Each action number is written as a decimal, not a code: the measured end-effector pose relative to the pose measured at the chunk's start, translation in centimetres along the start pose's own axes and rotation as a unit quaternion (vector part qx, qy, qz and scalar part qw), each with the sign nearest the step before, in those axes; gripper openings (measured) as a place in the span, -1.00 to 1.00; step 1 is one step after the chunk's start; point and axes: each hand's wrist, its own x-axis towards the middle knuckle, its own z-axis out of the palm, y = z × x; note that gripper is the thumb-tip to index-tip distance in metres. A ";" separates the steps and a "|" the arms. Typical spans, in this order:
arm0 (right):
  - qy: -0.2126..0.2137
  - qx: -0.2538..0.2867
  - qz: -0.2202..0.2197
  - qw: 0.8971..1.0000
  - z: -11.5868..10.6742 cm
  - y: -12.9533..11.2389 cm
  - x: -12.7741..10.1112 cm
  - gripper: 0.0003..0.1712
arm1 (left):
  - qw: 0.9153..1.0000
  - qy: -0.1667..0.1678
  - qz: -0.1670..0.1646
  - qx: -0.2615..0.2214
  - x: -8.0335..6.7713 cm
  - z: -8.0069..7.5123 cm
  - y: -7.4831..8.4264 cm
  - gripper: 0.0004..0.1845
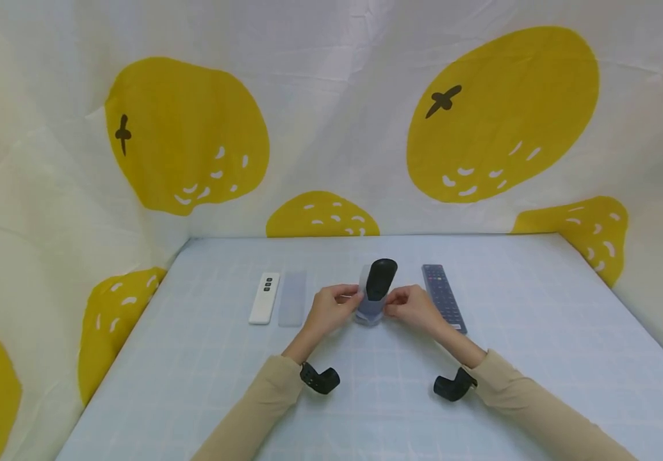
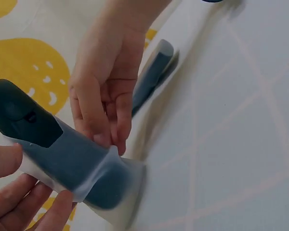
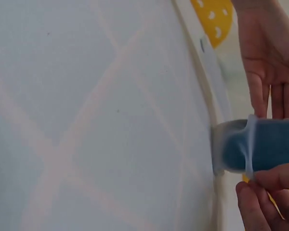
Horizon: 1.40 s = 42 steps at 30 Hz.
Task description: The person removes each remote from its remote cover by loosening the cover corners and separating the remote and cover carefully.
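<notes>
Between the two hands a black remote control (image 1: 382, 278) stands upright, tilted slightly right, partly inside a translucent sleeve cover (image 1: 370, 312). Its bare rounded end (image 2: 14, 113) points up; the lower end (image 3: 233, 147) looks blurred through the cover, close to the table. My left hand (image 1: 332, 308) holds the cover's left side between thumb and fingers. On the right side, my right hand (image 1: 414, 306) pinches the cover's edge with thumb and fingertips. A raised fold of the cover (image 2: 103, 166) runs across the remote's lower part in the left wrist view.
To the left lie a white remote (image 1: 264, 298) and another flat translucent sleeve (image 1: 293, 299). A dark remote with many buttons (image 1: 444, 298) lies beyond my right hand. The checked tablecloth (image 1: 383, 410) ends at a fruit-print curtain (image 1: 331, 153).
</notes>
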 end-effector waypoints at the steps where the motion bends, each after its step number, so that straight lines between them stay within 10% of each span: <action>1: 0.001 0.002 -0.005 1.000 0.0 0.0 0.0 -0.87 | 1.000 0.007 -0.001 0.000 0.0 0.1 0.0 -0.64; 6: -0.013 0.010 -0.035 0.999 0.0 0.1 -0.1 -0.71 | 0.999 0.038 0.003 -0.022 0.0 0.3 -0.1 -0.67; 13: -0.060 0.176 -0.017 0.982 -0.5 0.0 -0.4 -0.47 | 0.996 0.053 -0.012 -0.065 0.0 0.4 -0.5 -0.73; 34: -0.012 0.178 -0.102 0.979 -0.2 1.0 -0.3 -0.71 | 0.998 0.055 0.022 0.012 -0.3 0.4 -0.9 -0.81; 42: -0.009 0.169 -0.030 0.985 -0.4 0.1 -0.7 -0.70 | 0.999 0.038 -0.013 0.035 -0.5 0.6 -0.9 -0.80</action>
